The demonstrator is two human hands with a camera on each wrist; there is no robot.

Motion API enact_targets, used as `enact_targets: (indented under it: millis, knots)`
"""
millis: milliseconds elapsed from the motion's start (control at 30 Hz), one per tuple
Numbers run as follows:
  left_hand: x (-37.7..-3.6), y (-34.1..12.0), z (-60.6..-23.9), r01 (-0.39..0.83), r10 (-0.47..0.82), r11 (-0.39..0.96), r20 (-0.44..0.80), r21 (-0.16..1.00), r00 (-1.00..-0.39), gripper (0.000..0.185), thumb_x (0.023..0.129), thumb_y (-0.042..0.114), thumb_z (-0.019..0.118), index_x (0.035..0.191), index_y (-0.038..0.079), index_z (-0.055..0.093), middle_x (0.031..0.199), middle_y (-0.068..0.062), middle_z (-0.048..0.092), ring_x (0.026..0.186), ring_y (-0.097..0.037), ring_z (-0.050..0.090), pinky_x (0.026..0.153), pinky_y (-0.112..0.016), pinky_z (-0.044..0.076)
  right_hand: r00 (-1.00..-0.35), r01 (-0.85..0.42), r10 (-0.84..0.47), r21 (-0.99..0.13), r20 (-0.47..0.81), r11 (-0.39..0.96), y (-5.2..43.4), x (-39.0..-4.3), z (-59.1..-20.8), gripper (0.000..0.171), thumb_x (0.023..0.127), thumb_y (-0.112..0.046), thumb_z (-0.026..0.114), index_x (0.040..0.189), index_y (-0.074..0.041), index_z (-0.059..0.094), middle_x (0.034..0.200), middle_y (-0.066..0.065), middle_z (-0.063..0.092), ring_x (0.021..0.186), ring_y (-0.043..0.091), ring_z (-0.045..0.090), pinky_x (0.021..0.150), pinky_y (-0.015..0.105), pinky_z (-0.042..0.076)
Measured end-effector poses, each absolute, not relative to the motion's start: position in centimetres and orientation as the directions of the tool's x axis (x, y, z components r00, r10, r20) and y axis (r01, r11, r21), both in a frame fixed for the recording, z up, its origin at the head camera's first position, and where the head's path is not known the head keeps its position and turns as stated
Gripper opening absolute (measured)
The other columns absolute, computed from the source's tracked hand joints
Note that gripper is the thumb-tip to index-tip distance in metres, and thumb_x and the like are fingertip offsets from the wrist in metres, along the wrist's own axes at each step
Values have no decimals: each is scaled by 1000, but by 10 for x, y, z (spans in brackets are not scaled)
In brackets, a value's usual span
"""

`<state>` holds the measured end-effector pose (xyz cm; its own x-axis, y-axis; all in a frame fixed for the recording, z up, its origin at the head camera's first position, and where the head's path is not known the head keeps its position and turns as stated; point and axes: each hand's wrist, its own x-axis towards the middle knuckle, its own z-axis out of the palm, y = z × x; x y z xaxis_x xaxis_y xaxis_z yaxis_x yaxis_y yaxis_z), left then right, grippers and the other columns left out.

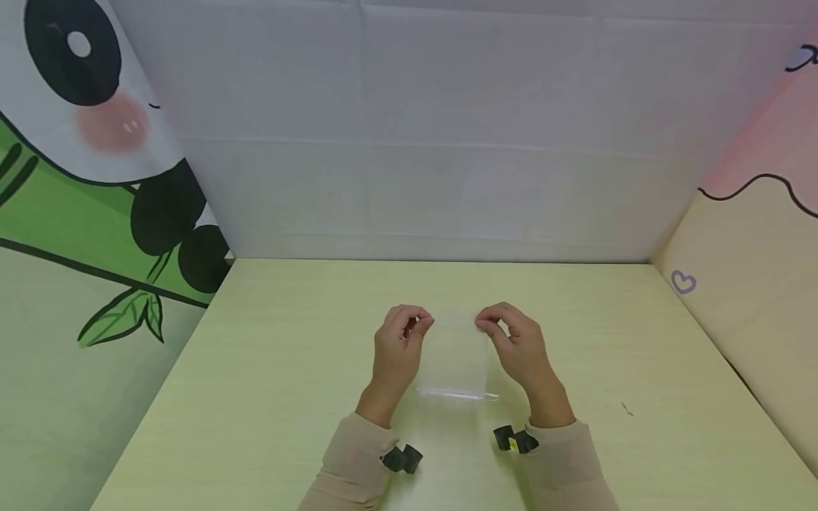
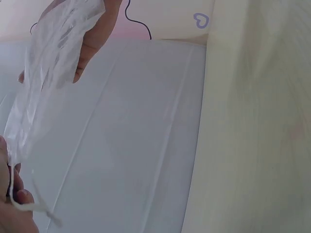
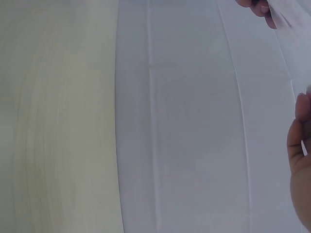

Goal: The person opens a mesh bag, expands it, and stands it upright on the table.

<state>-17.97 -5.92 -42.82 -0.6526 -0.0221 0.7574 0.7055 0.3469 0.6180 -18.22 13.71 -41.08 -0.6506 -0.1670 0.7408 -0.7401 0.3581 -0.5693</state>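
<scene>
A clear, thin plastic bag (image 1: 454, 358) hangs between both hands above the table in the head view. My left hand (image 1: 395, 348) pinches its upper left corner between thumb and fingertips. At the upper right corner, my right hand (image 1: 520, 348) pinches it the same way. A shiny strip crosses the lower edge, with a short end sticking out to the right. In the left wrist view the bag (image 2: 51, 63) looks wrinkled, and a thin white strand (image 2: 34, 208) dangles near my left hand (image 2: 17, 216). The right wrist view catches only part of my right hand (image 3: 306, 184).
Under the hands lies a pale wood-grain table (image 1: 287, 369), with a small dark mark (image 1: 627, 409) to the right. A white sheet (image 1: 447, 191) closes the back. Printed panels stand at left (image 1: 38, 397) and right (image 1: 754, 305). Small black devices (image 1: 401, 459) sit at the wrists.
</scene>
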Motion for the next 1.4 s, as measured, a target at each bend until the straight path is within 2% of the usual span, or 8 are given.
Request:
enact_targets:
  millis: [200,400,633,767,900,1033,1167,1400]
  knots:
    - [-181,-60,-430,716,33,332,751,614,-659,10,93,9,63,88,2,59,80,-6,53,70,-15,46,56,-24,40,-655,-733,-176,-563,735,380,134,-179,-404,18,75,21,64,79,3,61,72,11,60,64,21,56,64,15,43]
    - [-179,-64,-428,714,117,250,712,654,-693,13,82,3,76,90,5,66,86,-2,59,73,-16,49,61,-26,42,-681,-712,-170,-588,713,384,138,-179,-406,19,79,18,65,82,0,63,75,7,62,68,14,57,68,14,43]
    - [-181,-65,-428,721,127,302,723,624,-679,10,82,3,76,87,7,68,90,-1,61,76,-15,52,60,-27,45,-577,-815,-285,-518,765,260,140,-178,-402,34,63,22,78,87,2,67,77,8,62,70,18,57,72,18,45]
    - [-181,-65,-428,737,131,328,745,590,-655,6,85,5,72,85,6,66,90,-3,59,78,-16,51,60,-26,46,-525,-850,-319,-468,789,242,140,-181,-405,10,82,-3,77,82,0,68,79,8,63,71,20,59,71,18,46]
    - [-182,-66,-430,763,155,351,770,543,-619,19,94,19,60,84,4,65,91,-5,58,83,-20,53,65,-28,47,-492,-867,-333,-417,804,274,143,-186,-414,31,94,-30,60,81,-3,68,82,5,63,72,20,59,71,20,47]
    - [-181,-68,-429,773,193,348,766,531,-613,18,94,20,63,86,4,65,95,-6,58,87,-22,52,66,-31,47,-463,-879,-337,-376,820,294,142,-185,-412,33,97,-30,56,83,-2,68,83,5,62,71,19,59,67,21,48]
    - [-180,-69,-428,770,238,348,744,534,-624,13,82,8,78,90,6,69,102,-6,56,93,-23,49,71,-32,46,-434,-889,-342,-334,833,314,142,-186,-411,32,98,-28,57,83,-2,67,83,4,61,71,19,57,66,23,47]
    - [-180,-67,-426,793,273,408,769,453,-579,15,77,10,83,90,9,76,120,-9,52,83,-20,40,69,-32,37,-447,-882,-378,-331,811,335,144,-187,-413,33,98,-31,57,83,-4,68,84,2,61,74,18,57,67,22,47]
